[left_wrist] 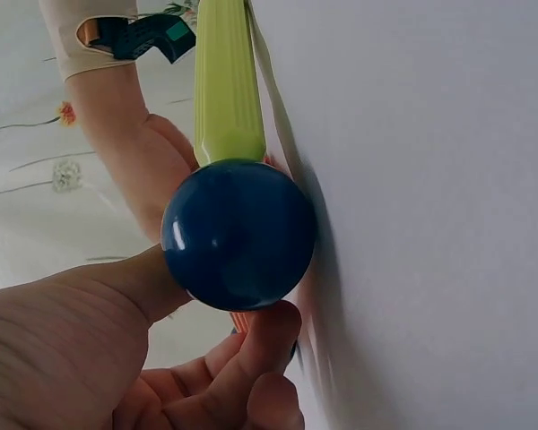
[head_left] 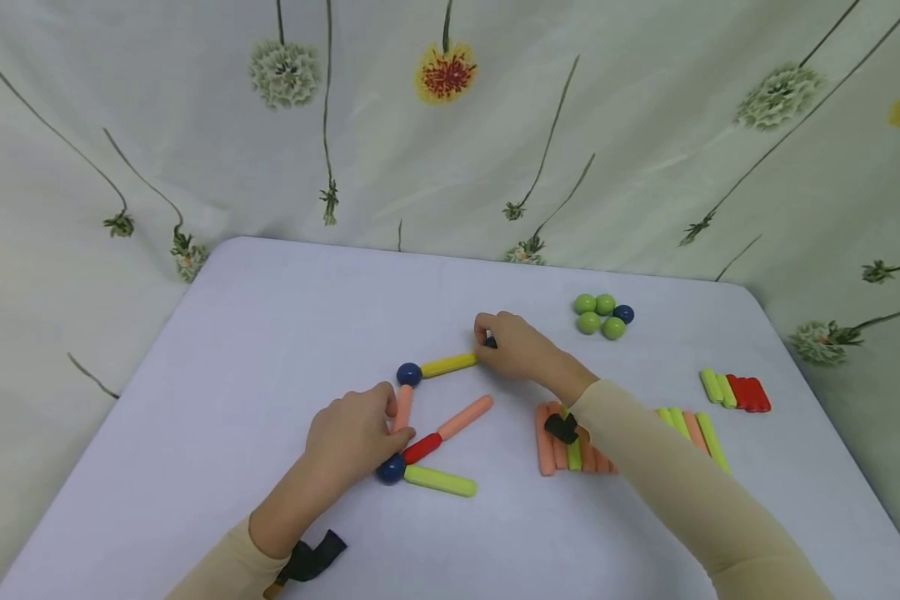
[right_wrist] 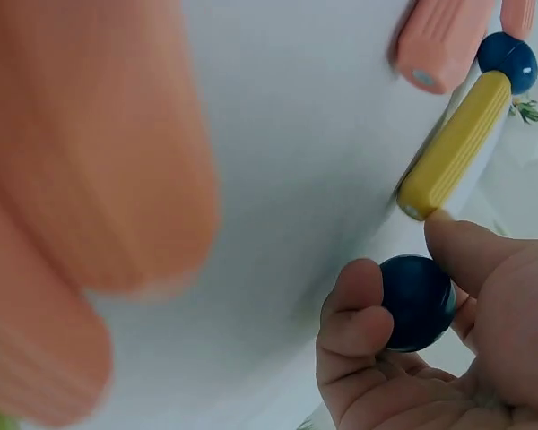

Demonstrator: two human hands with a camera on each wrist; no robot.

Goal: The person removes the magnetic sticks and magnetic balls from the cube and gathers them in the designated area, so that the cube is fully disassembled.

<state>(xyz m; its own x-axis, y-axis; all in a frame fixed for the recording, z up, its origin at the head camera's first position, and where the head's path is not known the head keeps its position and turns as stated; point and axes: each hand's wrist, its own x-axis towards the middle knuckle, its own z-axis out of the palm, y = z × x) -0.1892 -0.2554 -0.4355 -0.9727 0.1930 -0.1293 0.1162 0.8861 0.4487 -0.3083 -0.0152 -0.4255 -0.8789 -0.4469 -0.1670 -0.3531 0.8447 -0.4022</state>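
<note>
My left hand pinches a pink magnetic stick that runs between two blue balls. The nearer blue ball sits against my left thumb and finger, and a yellow-green stick and a short red stick extend from it. A second pink stick continues the red one. From the farther blue ball a yellow stick reaches toward my right hand. That hand holds another blue ball between thumb and fingers, close to the yellow stick's free end.
Green balls and one blue ball cluster at the back right. Rows of pink and yellow-green sticks lie under and beside my right forearm. Short red pieces lie farther right. A flowered cloth hangs behind the white table.
</note>
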